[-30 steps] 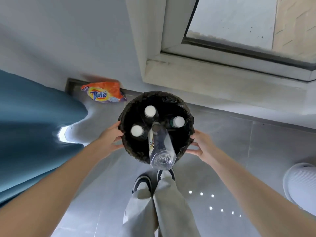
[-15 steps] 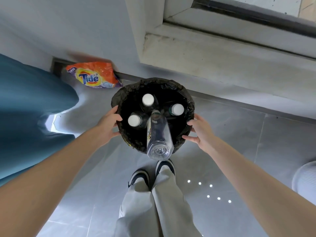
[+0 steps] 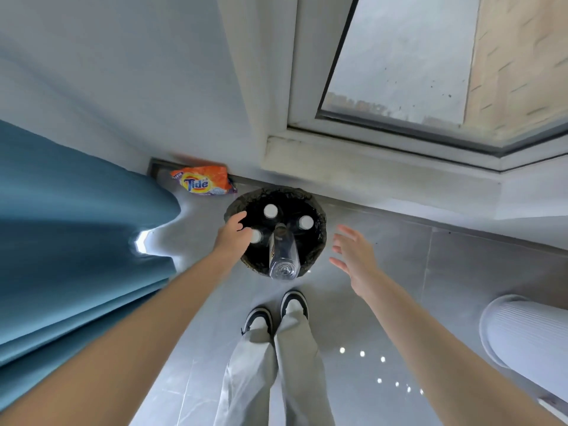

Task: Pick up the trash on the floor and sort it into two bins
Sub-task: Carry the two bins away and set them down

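One black-lined bin (image 3: 278,192) sits between two grips. The left grip (image 3: 235,236) hangs over its rim, fingers loosely curled, holding nothing. The right grip (image 3: 353,256) is wide, fingers spread, just clear of the bin. Four bottles inside: three white-capped bottles (image 3: 270,210), one clear bottle (image 3: 284,256) leaning base-up. One Tide bag (image 3: 201,184) lies on the floor beyond the left grip.

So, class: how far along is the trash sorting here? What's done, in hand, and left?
Done: four bottles sit in the black-lined bin, three upright with white caps, one clear bottle neck-down. In hand: nothing; the left hand hovers over the bin's rim, the right hand is open beside it. Left: the orange Tide bag lies on the floor by the wall.
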The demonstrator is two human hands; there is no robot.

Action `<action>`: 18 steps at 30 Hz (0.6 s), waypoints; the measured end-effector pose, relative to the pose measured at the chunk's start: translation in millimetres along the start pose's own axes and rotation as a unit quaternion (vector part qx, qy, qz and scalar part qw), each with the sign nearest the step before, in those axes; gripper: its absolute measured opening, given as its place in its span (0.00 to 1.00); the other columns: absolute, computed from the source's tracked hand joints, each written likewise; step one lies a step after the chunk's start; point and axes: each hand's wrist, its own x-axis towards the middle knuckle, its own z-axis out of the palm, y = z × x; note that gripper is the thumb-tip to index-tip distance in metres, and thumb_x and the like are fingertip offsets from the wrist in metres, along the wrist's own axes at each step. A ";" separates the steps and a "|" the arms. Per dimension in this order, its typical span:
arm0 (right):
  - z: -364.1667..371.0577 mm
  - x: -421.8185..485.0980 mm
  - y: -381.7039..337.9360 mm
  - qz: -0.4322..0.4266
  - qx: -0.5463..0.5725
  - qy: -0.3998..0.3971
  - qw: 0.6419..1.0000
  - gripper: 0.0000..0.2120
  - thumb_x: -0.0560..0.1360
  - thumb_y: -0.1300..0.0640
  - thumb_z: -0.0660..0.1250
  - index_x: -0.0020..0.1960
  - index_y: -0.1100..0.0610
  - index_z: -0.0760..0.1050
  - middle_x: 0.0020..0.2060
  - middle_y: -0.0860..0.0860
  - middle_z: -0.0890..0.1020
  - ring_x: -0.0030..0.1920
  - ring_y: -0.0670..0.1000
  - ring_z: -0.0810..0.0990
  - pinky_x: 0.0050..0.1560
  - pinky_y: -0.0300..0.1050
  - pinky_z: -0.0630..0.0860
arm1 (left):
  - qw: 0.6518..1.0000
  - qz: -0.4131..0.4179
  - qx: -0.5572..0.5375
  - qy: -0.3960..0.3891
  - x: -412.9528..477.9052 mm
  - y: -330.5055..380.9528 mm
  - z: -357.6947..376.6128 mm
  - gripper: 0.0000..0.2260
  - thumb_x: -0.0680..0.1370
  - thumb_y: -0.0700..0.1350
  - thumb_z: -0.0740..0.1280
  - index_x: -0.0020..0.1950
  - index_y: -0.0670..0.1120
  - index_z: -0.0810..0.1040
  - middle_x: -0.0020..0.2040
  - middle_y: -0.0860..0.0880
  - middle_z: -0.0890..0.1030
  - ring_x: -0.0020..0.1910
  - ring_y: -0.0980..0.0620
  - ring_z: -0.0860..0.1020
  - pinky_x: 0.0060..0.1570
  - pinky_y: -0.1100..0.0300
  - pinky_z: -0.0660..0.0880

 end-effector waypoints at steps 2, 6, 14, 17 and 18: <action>-11.3 -36.1 -20.2 -0.015 -0.003 -0.008 1.000 0.16 0.79 0.63 0.58 0.65 0.55 0.71 0.56 0.51 0.75 0.54 0.49 0.74 0.58 0.48 0.75 | 1.000 -0.007 -0.027 -0.002 -34.9 26.0 -11.6 0.21 0.79 0.39 0.57 0.72 0.52 0.65 0.61 0.48 0.72 0.58 0.49 0.72 0.57 0.56 0.72; -34.8 -110.9 -51.7 -0.038 -0.017 -0.031 0.999 0.15 0.79 0.63 0.57 0.64 0.56 0.72 0.54 0.51 0.77 0.50 0.49 0.75 0.58 0.49 0.75 | 0.996 -0.003 -0.093 -0.009 -111.6 63.0 -38.2 0.20 0.80 0.41 0.59 0.72 0.50 0.66 0.55 0.47 0.74 0.52 0.50 0.73 0.54 0.55 0.72; -76.6 -222.6 -73.8 -0.068 -0.065 -0.069 0.993 0.13 0.79 0.62 0.58 0.61 0.53 0.74 0.59 0.54 0.79 0.52 0.53 0.78 0.52 0.46 0.77 | 0.995 0.050 -0.084 -0.034 -242.4 90.9 -62.4 0.18 0.80 0.40 0.59 0.70 0.50 0.68 0.57 0.49 0.75 0.52 0.49 0.75 0.50 0.57 0.73; -87.4 -252.5 -74.4 -0.065 -0.062 -0.077 0.993 0.11 0.80 0.63 0.58 0.57 0.54 0.75 0.60 0.56 0.78 0.55 0.56 0.78 0.54 0.48 0.76 | 0.992 0.092 -0.074 -0.038 -274.6 100.5 -67.2 0.17 0.80 0.40 0.58 0.69 0.48 0.68 0.56 0.49 0.75 0.52 0.49 0.75 0.53 0.56 0.71; -90.8 -264.0 -74.2 -0.067 -0.056 -0.080 0.993 0.10 0.80 0.63 0.58 0.57 0.54 0.75 0.61 0.56 0.77 0.58 0.57 0.77 0.55 0.49 0.75 | 0.991 0.107 -0.065 -0.039 -284.0 103.4 -68.6 0.17 0.80 0.39 0.58 0.69 0.48 0.68 0.56 0.49 0.75 0.52 0.50 0.75 0.53 0.56 0.71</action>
